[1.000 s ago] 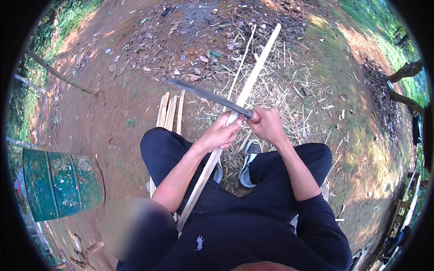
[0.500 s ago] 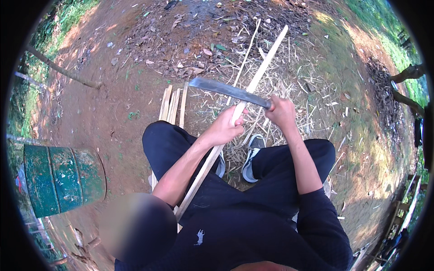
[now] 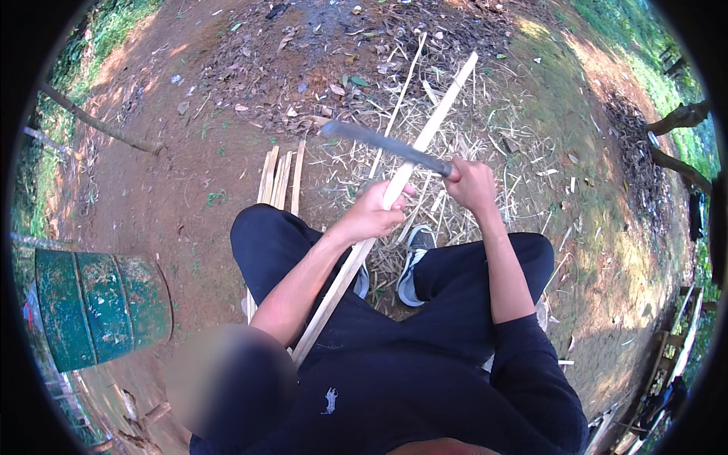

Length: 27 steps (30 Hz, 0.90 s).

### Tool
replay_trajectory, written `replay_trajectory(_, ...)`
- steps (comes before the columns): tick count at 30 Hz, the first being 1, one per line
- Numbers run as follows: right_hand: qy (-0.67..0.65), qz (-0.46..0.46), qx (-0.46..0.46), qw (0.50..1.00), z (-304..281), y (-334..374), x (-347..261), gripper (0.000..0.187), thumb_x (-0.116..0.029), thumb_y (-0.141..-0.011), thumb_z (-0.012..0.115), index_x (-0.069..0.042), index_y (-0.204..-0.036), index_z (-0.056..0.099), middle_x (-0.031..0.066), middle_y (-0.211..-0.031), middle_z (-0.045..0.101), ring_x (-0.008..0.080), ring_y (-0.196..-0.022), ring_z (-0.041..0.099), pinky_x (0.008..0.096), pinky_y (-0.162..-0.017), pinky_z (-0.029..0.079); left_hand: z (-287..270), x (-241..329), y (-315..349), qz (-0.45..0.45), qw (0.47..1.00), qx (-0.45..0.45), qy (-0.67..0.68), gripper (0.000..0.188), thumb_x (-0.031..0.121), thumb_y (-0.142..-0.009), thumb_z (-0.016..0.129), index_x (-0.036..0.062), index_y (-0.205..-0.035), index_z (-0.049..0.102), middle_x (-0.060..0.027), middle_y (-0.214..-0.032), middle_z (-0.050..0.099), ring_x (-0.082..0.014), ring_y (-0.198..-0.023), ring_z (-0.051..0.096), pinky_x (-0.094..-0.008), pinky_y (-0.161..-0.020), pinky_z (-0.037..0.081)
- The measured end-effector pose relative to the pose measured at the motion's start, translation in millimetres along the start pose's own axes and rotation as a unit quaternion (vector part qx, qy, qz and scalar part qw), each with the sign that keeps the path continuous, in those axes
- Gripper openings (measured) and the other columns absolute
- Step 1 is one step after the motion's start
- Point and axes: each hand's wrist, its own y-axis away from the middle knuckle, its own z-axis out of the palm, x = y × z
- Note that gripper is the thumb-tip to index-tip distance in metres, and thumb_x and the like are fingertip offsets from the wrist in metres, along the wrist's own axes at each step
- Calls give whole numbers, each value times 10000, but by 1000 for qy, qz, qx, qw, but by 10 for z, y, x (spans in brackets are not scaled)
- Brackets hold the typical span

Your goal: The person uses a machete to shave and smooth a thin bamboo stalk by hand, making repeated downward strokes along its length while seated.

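My left hand (image 3: 375, 213) is wrapped round a long pale strip of wood (image 3: 434, 123), which runs from beside my left forearm, over my lap, out to the far right. My right hand (image 3: 472, 185) is closed on the handle of a machete (image 3: 387, 142). Its blade, a little blurred, points left and lies across the strip just beyond my left hand. Whether the edge bites into the wood I cannot tell. Pale shavings (image 3: 447, 171) litter the ground beneath both hands, around my shoes (image 3: 412, 274).
Several cut wood strips (image 3: 279, 178) lie beyond my left knee. A thin long strip (image 3: 400, 102) rests among the shavings. At the left stands a green, rusty metal drum (image 3: 102, 307). Tree branches (image 3: 679, 119) show at the right edge, a thin trunk (image 3: 98, 120) at the left.
The machete blade has shifted slightly along the strip toward my left hand, its tip lifting a little. The whole view has drifted slightly; both hands keep their grip.
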Motion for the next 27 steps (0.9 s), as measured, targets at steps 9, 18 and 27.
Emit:
replay_trajectory(9,-185,299,46,935,118,-153,453,416,-293,-902,674,-93,-576,514,38,-494,543,153,-403,511,326,-407,404,-64,104,18,-9,992,-43,114,440,69,-984,534,-3,-1402,419,21,-868,451,-8,-534,390,-151,-357,314)
replay_trajectory(18,-733,269,-56,622,-2,-73,-489,233,-219,-947,678,-30,-871,564,-45,-507,394,71,-392,373,258,-392,307,92,119,-78,6,992,-86,92,739,572,-1034,186,-7,-1468,341,-84,-978,603,-75,-496,517,-170,-368,450)
replay_trajectory(27,-699,332,67,630,-216,-172,-224,189,-124,-880,728,-24,-924,573,-38,-539,424,82,-407,398,266,-424,364,197,-81,134,-96,977,-172,87,336,268,-1057,464,-10,-1246,471,-54,-805,604,-180,-670,686,-309,-606,607)
